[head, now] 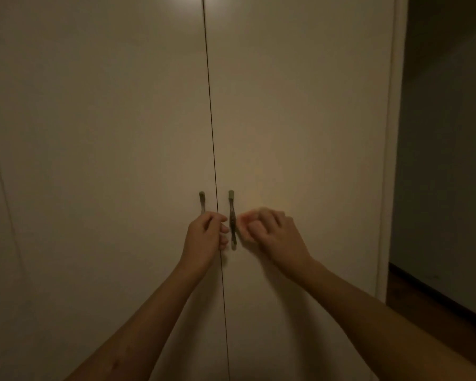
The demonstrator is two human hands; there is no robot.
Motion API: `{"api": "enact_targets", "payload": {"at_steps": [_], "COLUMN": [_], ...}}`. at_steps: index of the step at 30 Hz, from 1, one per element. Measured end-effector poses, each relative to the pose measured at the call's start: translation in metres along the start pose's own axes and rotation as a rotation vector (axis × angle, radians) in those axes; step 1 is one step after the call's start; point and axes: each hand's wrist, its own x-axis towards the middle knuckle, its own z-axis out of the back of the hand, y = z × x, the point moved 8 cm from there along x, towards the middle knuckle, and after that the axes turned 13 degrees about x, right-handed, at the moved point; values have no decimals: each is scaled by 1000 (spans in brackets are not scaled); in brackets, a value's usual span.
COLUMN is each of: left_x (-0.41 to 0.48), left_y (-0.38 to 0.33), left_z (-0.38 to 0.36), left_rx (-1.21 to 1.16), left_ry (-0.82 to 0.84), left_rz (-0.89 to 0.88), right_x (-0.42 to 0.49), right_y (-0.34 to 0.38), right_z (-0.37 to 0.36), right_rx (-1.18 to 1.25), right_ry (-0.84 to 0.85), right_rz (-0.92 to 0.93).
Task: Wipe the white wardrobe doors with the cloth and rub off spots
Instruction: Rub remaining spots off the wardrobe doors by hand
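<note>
Two wardrobe doors (300,119) — closed, plain, dim

I see 2 shut white wardrobe doors, the left door (107,133) and the right door (300,119), with a thin dark line between them. My left hand (205,235) grips the left handle (202,201). My right hand (270,232) is blurry, fingers bent, just beside the right handle (232,215).

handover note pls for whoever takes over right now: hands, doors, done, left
Left hand: grip round the slim metal handle of the left white wardrobe door.
Right hand: fingers curled, blurred, nothing seen in it, just right of the right white wardrobe door's matching handle.
Both doors closed; no cloth in view.
Done: nothing shown. Left: get cloth, wipe both doors.
</note>
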Motion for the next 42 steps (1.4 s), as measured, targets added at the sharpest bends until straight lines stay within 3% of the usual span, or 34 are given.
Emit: {"api": "enact_targets", "payload": {"at_steps": [7,12,16,20,27,35,39,42], "left_x": [-21,-16,-8,-3,0,-7,-14,-20], "left_y": [21,16,6,-14,-35,-15,-2,2], "left_z": [-3,-19,-40,-68,-94,-103,-121,-136], "left_rx": [12,-16,3,-2,-23,-21,-23,-18], "left_ry": [26,43,75,108,139,159,198,231], "left_rz": [35,31,8,-30,-68,-16,8,7], "right_x": [-68,-52,-29,-14,-28,-100,-150,-172], "right_y": [18,-3,-50,-123,-205,-218,-203,-188], "right_z": [-49,-22,31,75,125,73,27,5], "right_rx": [-46,-106,-80,10,104,270,424,417], "right_ry": [216,96,60,70,-237,-329,-278,-195], "right_rz": [209,244,109,-185,-513,-724,-866,-824]}}
